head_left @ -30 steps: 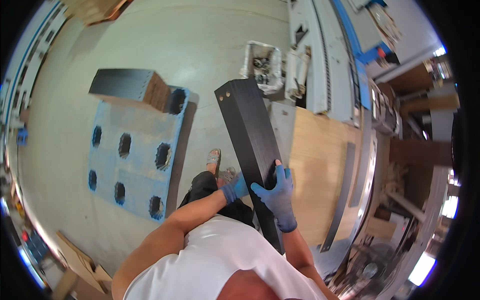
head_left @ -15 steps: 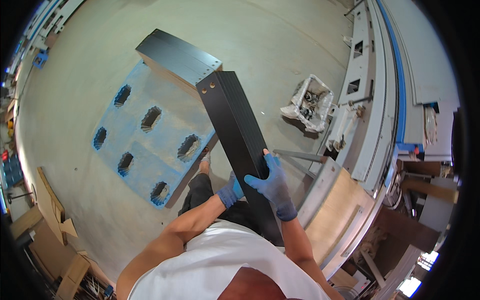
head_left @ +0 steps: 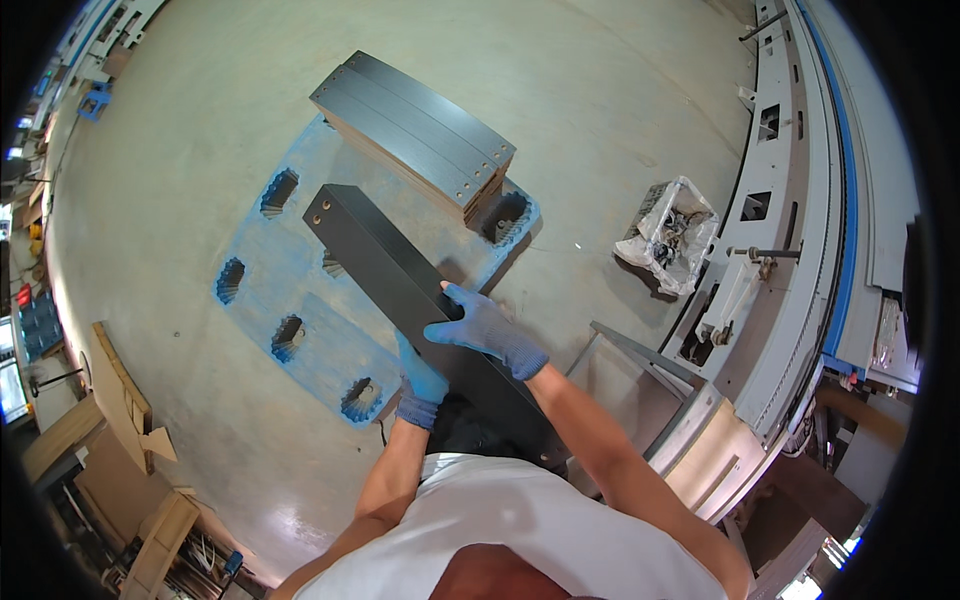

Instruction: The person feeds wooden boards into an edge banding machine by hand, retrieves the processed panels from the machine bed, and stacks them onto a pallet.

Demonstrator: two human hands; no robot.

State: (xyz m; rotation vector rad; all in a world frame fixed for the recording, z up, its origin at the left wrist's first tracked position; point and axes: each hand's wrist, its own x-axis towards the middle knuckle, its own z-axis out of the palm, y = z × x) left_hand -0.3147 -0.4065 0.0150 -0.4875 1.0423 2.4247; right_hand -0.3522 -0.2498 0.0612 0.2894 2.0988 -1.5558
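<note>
A stack of long black boards [head_left: 375, 250] slants from my body out over the blue pallet, with two brass-coloured holes at its far end. My left hand [head_left: 424, 378], in a blue-grey work glove, grips its left side, fingers partly hidden beneath. Across the right side lies my right hand [head_left: 485, 328], also gloved, its thumb on the top face and its fingers along the edge; one bare fingertip shows. A larger pile of dark boards [head_left: 415, 120], with drilled holes at the ends, rests on the far part of the blue pallet [head_left: 315, 310].
To the right, a plastic-lined crate [head_left: 675, 238] of metal parts stands on the floor beside a long grey machine [head_left: 790, 190]. A metal-framed stand [head_left: 690, 415] is close to my right arm. Wooden offcuts [head_left: 125, 395] lean at the left.
The held boards have swung left, from beside the pallet to over it. Both hands moved with them. The pile and pallet appear farther right as the view shifted.
</note>
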